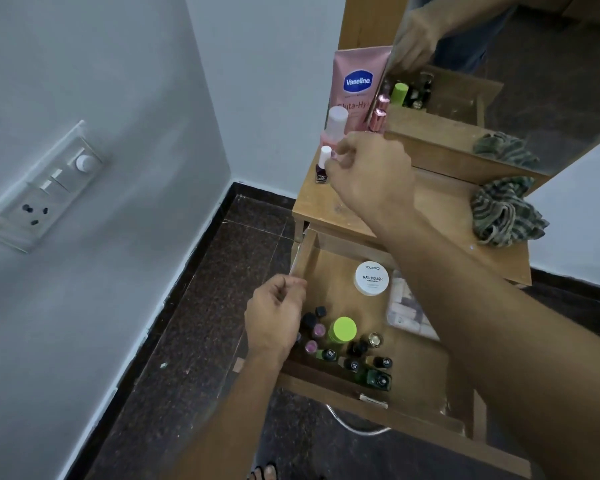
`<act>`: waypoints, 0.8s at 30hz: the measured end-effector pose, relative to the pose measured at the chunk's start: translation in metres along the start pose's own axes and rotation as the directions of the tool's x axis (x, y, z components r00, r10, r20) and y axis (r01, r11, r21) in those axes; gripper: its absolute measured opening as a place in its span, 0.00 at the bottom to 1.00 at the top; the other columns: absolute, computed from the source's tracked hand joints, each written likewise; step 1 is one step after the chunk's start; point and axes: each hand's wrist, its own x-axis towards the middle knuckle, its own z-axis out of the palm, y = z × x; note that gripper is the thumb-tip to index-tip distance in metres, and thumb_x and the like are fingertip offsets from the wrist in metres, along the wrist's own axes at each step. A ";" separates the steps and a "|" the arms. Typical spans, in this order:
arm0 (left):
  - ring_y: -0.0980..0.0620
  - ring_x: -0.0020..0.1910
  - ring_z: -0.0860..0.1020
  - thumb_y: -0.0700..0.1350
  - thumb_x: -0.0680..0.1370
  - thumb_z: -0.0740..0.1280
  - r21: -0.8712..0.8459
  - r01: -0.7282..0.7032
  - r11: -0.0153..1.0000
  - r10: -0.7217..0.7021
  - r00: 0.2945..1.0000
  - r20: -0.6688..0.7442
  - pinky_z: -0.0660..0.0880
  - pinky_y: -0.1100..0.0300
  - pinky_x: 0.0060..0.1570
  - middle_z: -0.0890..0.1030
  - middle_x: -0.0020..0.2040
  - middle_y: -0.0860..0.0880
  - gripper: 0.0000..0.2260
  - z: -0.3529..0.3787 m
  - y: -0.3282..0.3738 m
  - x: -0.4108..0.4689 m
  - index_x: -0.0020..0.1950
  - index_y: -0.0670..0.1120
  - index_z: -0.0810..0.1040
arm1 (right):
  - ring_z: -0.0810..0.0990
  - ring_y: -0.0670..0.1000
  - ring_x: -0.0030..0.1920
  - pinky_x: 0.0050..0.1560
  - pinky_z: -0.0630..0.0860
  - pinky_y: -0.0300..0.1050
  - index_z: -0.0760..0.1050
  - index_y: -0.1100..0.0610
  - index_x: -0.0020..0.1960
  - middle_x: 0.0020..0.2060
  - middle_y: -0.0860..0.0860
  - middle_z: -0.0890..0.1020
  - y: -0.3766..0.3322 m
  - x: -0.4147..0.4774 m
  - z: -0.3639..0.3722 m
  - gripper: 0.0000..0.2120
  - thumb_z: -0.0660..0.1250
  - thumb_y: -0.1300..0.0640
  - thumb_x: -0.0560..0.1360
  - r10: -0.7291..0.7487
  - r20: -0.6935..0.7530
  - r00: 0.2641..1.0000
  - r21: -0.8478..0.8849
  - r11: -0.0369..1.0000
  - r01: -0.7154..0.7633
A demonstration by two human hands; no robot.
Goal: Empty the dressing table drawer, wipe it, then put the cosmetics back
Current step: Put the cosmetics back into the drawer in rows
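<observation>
Wooden drawer (303,251) standing open with cosmetics (342,329) inside, left hand (274,320) resting loosely curled on its left wall, right hand (371,174) curling beside nail polish bottle (323,168) on table (440,202), grip unclear

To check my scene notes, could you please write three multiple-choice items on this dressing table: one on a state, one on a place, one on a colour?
1. The drawer is: A shut; B lifted out; C pulled open.
2. Where is the Vaseline tube? A in the drawer; B on the tabletop; C on the floor.
3. Which lid colour has the jar among the small bottles? A red; B green; C blue.
Answers: C, its contents show; B, it stands by the mirror; B, its lid is bright green.
</observation>
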 end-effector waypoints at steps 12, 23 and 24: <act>0.54 0.31 0.78 0.44 0.78 0.68 -0.008 -0.015 1.000 0.015 1.000 0.003 0.81 0.46 0.43 0.83 0.36 0.55 0.07 0.001 -0.001 0.000 0.43 0.52 0.84 | 0.77 0.54 0.42 0.41 0.68 0.44 0.83 0.54 0.54 0.46 0.51 0.84 -0.006 0.024 0.036 0.15 0.69 0.44 0.77 0.169 -0.126 0.978 -0.033 0.984 -0.175; 0.52 0.32 0.79 0.48 0.74 0.67 -0.014 -0.008 1.000 0.008 1.000 0.015 0.81 0.45 0.42 0.83 0.36 0.55 0.06 0.002 0.003 -0.004 0.42 0.52 0.84 | 0.82 0.49 0.38 0.35 0.73 0.41 0.83 0.54 0.42 0.35 0.47 0.84 0.010 -0.004 0.011 0.10 0.70 0.47 0.72 0.141 -0.155 0.978 0.033 0.990 -0.138; 0.51 0.32 0.79 0.48 0.74 0.67 -0.011 -0.009 1.000 0.009 1.000 0.021 0.81 0.45 0.42 0.83 0.36 0.54 0.06 0.002 0.003 -0.004 0.42 0.52 0.84 | 0.80 0.47 0.35 0.34 0.74 0.42 0.82 0.53 0.38 0.31 0.46 0.82 0.014 -0.016 0.004 0.09 0.69 0.49 0.71 0.158 -0.157 0.975 0.058 0.987 -0.151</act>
